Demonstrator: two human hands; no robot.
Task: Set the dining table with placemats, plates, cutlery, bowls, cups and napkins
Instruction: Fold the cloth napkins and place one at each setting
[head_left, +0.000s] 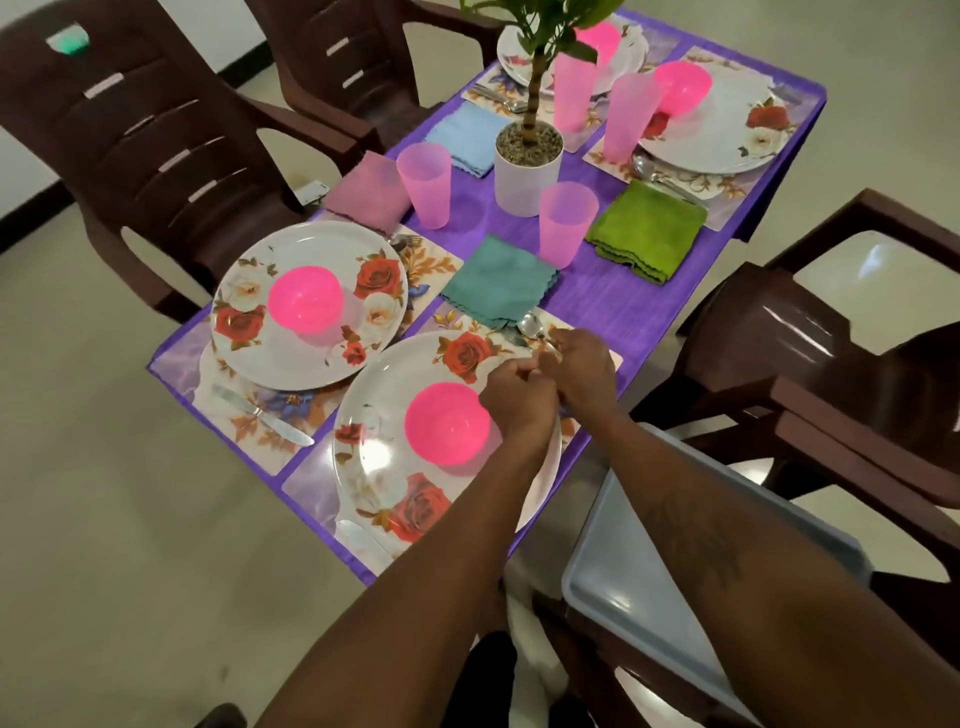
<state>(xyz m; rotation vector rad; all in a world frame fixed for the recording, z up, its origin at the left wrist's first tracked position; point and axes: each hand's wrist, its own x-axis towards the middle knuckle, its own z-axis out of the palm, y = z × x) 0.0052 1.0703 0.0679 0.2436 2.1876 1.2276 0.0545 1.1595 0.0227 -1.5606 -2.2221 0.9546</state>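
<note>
At the surface's left edge we see a knife lying close to the drop. Right of it, the left plate holds 1 pink bowl; the near plate, close to the near edge, holds the near bowl. Our left hand is curled over that plate's rim; we cannot tell if it holds anything. Touching it, our right hand grips a spoon on the placemat. Bare purple runs on to the right edge. Past it, a tray rests on a chair.
</note>
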